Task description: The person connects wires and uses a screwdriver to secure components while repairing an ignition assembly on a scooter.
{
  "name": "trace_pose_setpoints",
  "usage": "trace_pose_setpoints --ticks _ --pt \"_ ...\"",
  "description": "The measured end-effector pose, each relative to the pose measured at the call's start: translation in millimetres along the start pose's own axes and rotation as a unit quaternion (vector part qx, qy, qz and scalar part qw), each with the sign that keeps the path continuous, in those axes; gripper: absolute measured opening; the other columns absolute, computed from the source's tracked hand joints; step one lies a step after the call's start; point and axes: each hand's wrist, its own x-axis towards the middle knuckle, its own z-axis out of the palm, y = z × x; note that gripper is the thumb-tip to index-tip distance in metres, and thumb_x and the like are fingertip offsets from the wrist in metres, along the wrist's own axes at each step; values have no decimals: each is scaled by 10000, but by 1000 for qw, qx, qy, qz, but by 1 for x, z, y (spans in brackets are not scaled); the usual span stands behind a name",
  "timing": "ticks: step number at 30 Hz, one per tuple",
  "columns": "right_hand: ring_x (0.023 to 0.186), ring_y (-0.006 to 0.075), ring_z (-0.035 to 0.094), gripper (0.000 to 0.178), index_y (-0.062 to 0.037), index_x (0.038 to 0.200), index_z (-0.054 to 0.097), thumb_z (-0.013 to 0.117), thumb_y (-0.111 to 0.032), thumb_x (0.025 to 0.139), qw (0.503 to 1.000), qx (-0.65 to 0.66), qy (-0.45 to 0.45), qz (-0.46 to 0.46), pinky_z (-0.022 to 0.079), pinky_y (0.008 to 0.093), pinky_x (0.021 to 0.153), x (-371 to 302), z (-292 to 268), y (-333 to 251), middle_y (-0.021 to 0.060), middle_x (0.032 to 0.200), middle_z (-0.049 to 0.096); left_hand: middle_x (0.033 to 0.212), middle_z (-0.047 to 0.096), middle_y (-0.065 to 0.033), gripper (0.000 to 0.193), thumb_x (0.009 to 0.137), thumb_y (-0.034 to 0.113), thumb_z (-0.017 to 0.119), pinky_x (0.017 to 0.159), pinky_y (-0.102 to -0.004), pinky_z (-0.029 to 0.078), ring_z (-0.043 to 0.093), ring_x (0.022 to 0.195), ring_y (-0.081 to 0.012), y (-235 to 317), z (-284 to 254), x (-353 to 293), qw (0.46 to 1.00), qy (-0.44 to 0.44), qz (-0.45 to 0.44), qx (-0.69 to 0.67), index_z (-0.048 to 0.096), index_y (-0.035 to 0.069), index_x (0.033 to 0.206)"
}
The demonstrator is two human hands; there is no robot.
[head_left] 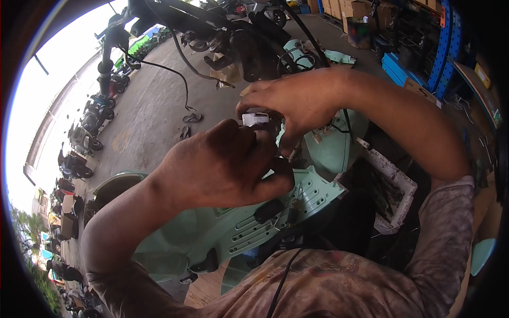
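Both my hands meet in front of me over a mint-green scooter body. My right hand (pixel 299 103) reaches across from the right, its fingers curled around a small white plastic connector (pixel 255 118). Just below it, my left hand (pixel 222 164) is closed, thumb and fingers bent in beside the connector; what they pinch is hidden behind the knuckles. Thin wires with a pale plug (pixel 318 138) hang close to my right hand. Under my hands lies the slotted mint-green floorboard (pixel 313 199), with a black foot-peg-like part (pixel 269 211) and a coil spring (pixel 293 212) on it.
A black scooter frame (pixel 212 24) with dangling cables stands ahead. A dirty white foam box (pixel 407 185) holding dark parts sits to the right. Sandals (pixel 192 117) lie on the concrete floor. Parked motorcycles (pixel 87 130) line the left, and blue shelving (pixel 448 47) rises at the right.
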Motion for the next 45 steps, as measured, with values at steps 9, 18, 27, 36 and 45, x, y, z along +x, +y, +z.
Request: trace_pose_setpoints --ticks 9,18,27,36,45 --pt "946 322 645 543 -131 1188 468 763 -178 735 952 -19 302 -36 515 434 778 -35 29 -5 72 1086 620 1025 548 -193 576 863 479 601 719 -396 462 554 843 -276 54 35 -35 866 303 -390 -80 500 -24 1124" --pt "957 253 616 667 -63 1163 494 860 -188 620 792 171 586 3 500 341 827 -21 67 -11 135 1045 593 945 645 -110 475 1042 371 353 784 -296 483 620 834 -168 50 78 26 592 420 -449 -521 554 -53 1114" --pt "1100 318 556 611 -67 1154 506 820 -91 629 803 70 592 -6 483 379 890 -16 70 2 139 1168 554 1025 643 -154 534 1027 447 344 760 -286 555 673 871 -194 38 87 41 382 451 -483 -647 521 -34 1178" --pt "1039 300 558 632 -113 1188 602 824 -53 599 804 -34 594 25 500 370 856 -23 61 5 123 1112 519 967 663 -128 596 990 510 418 709 -264 541 668 816 -154 12 98 44 352 409 -480 -692 567 -47 1139" --pt "1009 263 565 603 -113 1139 640 829 -53 569 773 -15 623 122 512 357 824 -20 64 -8 108 1094 526 921 658 -125 682 942 590 468 665 -270 529 653 765 -137 -1 78 44 302 325 -502 -742 578 -67 1086"
